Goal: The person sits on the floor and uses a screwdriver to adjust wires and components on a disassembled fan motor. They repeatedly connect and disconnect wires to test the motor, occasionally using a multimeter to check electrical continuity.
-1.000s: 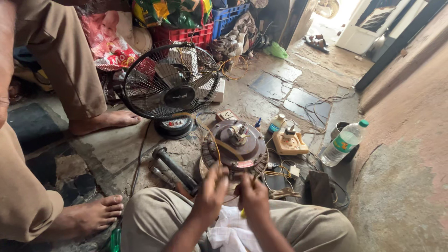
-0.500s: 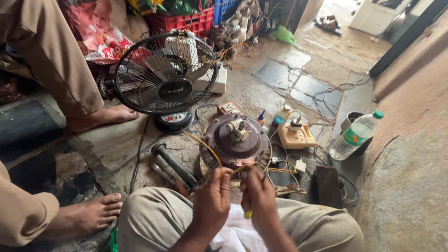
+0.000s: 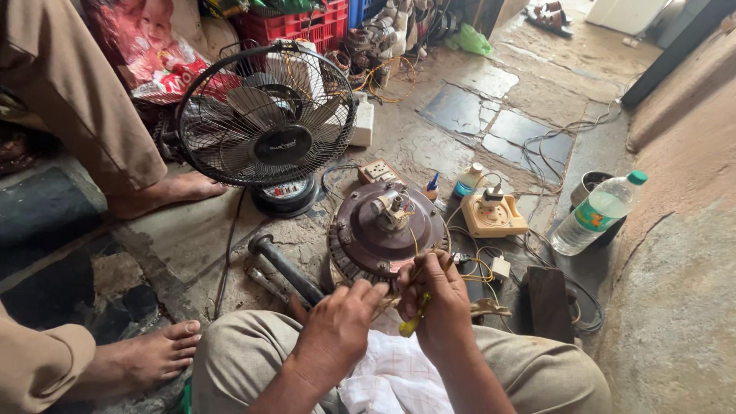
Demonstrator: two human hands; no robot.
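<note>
Right hand (image 3: 438, 295) clamped on yellow tool (image 3: 414, 318); left hand (image 3: 337, 330) pinching wire at brown motor's (image 3: 383, 230) 6 o'clock.

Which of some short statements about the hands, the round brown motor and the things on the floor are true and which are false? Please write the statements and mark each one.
1. The right hand holds a yellow-handled tool. True.
2. The round brown metal motor housing lies on the floor just in front of both hands. True.
3. The black wire-caged table fan lies flat on its back. False: it stands upright on its base.
4. The clear plastic bottle with a green cap is in the left hand. False: it rests at the right, away from both hands; the left hand is near the motor's edge.
5. A bare foot of another person rests at the left. True.
</note>
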